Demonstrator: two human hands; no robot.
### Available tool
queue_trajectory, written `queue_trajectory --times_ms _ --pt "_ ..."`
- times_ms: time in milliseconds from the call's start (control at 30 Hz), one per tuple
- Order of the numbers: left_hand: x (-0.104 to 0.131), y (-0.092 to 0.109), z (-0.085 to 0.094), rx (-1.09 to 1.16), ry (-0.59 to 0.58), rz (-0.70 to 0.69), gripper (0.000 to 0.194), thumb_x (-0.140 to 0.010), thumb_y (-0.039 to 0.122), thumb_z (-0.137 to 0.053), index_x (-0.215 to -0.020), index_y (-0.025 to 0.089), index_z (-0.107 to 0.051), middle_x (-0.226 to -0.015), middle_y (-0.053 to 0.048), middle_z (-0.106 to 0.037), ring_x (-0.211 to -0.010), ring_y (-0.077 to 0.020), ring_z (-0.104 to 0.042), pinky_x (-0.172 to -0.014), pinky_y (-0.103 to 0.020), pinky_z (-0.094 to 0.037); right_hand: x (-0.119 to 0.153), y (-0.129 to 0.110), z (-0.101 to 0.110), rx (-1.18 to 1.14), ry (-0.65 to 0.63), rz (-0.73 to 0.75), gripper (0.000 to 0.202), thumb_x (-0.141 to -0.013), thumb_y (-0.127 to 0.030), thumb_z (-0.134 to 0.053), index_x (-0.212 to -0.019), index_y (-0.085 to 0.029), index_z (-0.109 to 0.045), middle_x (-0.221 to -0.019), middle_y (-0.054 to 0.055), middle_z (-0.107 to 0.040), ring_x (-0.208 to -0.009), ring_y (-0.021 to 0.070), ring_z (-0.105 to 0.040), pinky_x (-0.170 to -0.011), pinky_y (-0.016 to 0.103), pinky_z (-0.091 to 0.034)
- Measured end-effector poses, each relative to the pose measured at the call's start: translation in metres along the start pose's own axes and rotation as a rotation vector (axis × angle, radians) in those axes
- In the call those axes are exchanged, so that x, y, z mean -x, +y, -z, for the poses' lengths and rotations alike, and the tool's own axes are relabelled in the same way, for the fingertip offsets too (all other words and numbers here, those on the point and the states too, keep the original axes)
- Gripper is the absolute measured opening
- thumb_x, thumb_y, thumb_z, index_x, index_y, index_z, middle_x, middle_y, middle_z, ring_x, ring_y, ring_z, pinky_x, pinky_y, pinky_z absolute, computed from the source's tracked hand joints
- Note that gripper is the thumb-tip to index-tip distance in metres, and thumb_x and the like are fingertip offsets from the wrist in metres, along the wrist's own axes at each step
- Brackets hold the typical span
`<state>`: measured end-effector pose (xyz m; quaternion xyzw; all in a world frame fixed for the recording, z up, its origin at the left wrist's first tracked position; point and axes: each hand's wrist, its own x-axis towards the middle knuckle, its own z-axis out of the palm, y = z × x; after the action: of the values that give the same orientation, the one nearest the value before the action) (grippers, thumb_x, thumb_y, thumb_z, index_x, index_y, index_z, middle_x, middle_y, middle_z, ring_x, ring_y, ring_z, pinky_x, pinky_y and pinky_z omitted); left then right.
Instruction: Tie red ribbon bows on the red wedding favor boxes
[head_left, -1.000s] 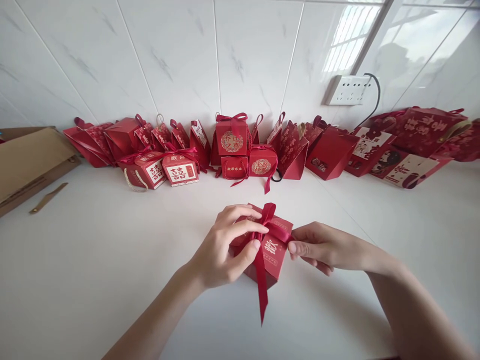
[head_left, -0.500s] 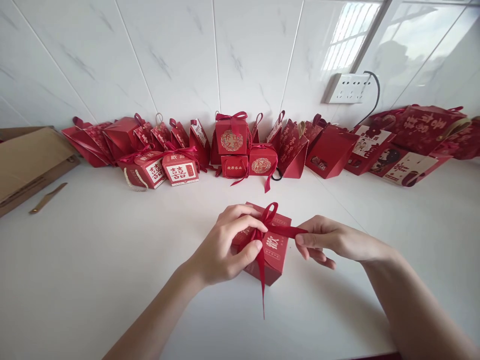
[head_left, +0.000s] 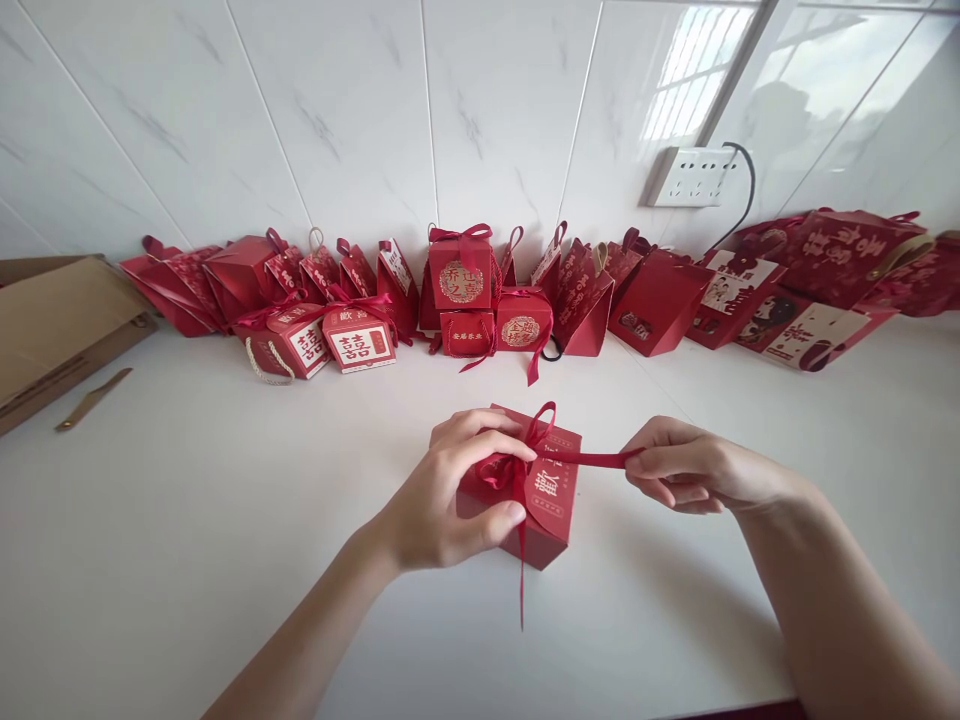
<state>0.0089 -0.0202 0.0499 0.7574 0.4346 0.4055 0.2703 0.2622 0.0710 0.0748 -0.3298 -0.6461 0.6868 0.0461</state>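
A small red gift box [head_left: 559, 490] with white Chinese characters sits on the white table in front of me. A red ribbon [head_left: 592, 460] is tied in a bow on its lid, and one tail hangs down the front side. My left hand [head_left: 457, 490] is closed over the left part of the box, fingertips against the knot and thumb on the near edge. Out to the right, my right hand [head_left: 690, 465] pinches the other tail between thumb and forefinger. That tail is stretched taut and nearly level from the knot.
Along the tiled wall stands a row of red gift boxes [head_left: 469, 270], some stacked. At the far left lie an open cardboard box [head_left: 67, 310] and a flat brownish tool [head_left: 94, 400]. A power strip [head_left: 690, 178] with a black cable is on the wall at right.
My right hand has moved right and slightly up, drawing the ribbon tail out longer and straighter. My left thumb has lifted off the hanging tail; the box stays almost in place.
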Motion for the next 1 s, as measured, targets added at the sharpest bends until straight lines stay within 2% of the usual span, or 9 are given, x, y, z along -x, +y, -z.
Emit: queue_trajectory --times_ms 167,267,333,400,467,600,733,867,1000 --pt "-0.002 0.000 0.000 0.079 0.092 0.018 0.030 -0.083 0.025 -0.056 -0.113 0.022 -0.055 -0.119 -0.008 -0.061 -0.120 -0.0231 -0.051 -0.101 -0.039 -0.043 0.001 0.003 0.007 0.185 0.113 0.068 0.042 -0.081 -0.049 -0.057 -0.055 -0.016 -0.052 -0.043 -0.006 -0.032 -0.038 0.0061 -0.030 -0.038 0.022 -0.022" --pt "-0.003 -0.001 -0.001 0.101 0.145 0.057 0.016 -0.084 0.025 -0.058 -0.099 0.020 -0.058 -0.115 -0.008 -0.063 -0.120 -0.0227 -0.053 -0.099 -0.037 -0.046 -0.006 0.006 0.004 0.188 0.402 0.302 0.043 -0.082 -0.060 -0.053 -0.078 -0.017 -0.058 -0.065 0.000 -0.049 -0.052 0.0097 -0.044 -0.044 0.022 -0.036" --pt "-0.003 -0.001 -0.001 0.102 0.150 0.065 0.008 -0.084 0.026 -0.059 -0.089 0.020 -0.060 -0.113 -0.008 -0.064 -0.122 -0.0239 -0.052 -0.098 -0.038 -0.046 -0.014 0.006 -0.003 0.216 0.553 0.451 0.041 -0.081 -0.059 -0.057 -0.096 -0.021 -0.059 -0.095 0.006 -0.058 -0.074 0.0149 -0.056 -0.059 0.026 -0.049" --pt "-0.003 -0.002 -0.001 0.118 0.148 0.073 0.008 -0.085 0.027 -0.059 -0.083 0.020 -0.060 -0.112 -0.008 -0.064 -0.122 -0.0248 -0.052 -0.097 -0.039 -0.047 -0.021 0.006 -0.014 0.240 0.535 0.540 0.045 -0.079 -0.057 -0.061 -0.110 -0.024 -0.057 -0.121 0.009 -0.054 -0.101 0.0219 -0.057 -0.081 0.035 -0.051" --pt "-0.003 -0.002 -0.001 0.156 0.151 0.076 0.011 -0.086 0.028 -0.058 -0.080 0.019 -0.061 -0.110 -0.009 -0.065 -0.120 -0.0250 -0.053 -0.094 -0.038 -0.049 -0.027 0.006 -0.023 0.203 0.430 0.571 0.049 -0.079 -0.056 -0.062 -0.117 -0.025 -0.055 -0.131 0.010 -0.050 -0.115 0.0261 -0.053 -0.090 0.040 -0.049" --pt "-0.004 -0.003 -0.002 0.224 0.163 0.093 0.013 -0.085 0.030 -0.061 -0.077 0.019 -0.062 -0.107 -0.008 -0.066 -0.118 -0.0244 -0.056 -0.091 -0.036 -0.050 -0.029 0.007 -0.032 0.064 0.316 0.564 0.046 -0.079 -0.052 -0.065 -0.115 -0.025 -0.057 -0.105 0.008 -0.062 -0.096 0.0210 -0.062 -0.076 0.034 -0.053" --pt "-0.005 -0.007 -0.002 0.178 0.230 0.130 0.016 -0.082 0.035 -0.066 -0.077 0.020 -0.064 -0.104 -0.007 -0.067 -0.119 -0.0254 -0.055 -0.090 -0.036 -0.050 -0.028 0.008 -0.032 0.047 0.287 0.546 0.033 -0.079 -0.042 -0.068 -0.102 -0.019 -0.062 -0.073 0.001 -0.058 -0.066 0.0132 -0.056 -0.060 0.027 -0.048" --pt "-0.006 -0.007 0.002 0.057 0.277 0.065 0.017 -0.081 0.036 -0.066 -0.075 0.020 -0.063 -0.097 -0.007 -0.067 -0.104 -0.0226 -0.061 -0.085 -0.035 -0.050 -0.028 0.012 -0.032 0.159 0.267 0.634 0.025 -0.074 -0.039 -0.074 -0.087 -0.018 -0.066 -0.067 -0.001 -0.056 -0.066 0.0132 -0.053 -0.067 0.030 -0.045" --pt "-0.003 -0.002 0.013 0.029 0.214 0.013 0.015 -0.079 0.032 -0.065 -0.086 0.020 -0.062 -0.096 -0.006 -0.063 -0.093 -0.0208 -0.059 -0.084 -0.036 -0.048 -0.028 0.016 -0.036 0.198 0.294 0.661 0.050 -0.065 -0.043 -0.080 -0.107 -0.022 -0.063 -0.077 0.001 -0.059 -0.070 0.0146 -0.052 -0.065 0.028 -0.044"
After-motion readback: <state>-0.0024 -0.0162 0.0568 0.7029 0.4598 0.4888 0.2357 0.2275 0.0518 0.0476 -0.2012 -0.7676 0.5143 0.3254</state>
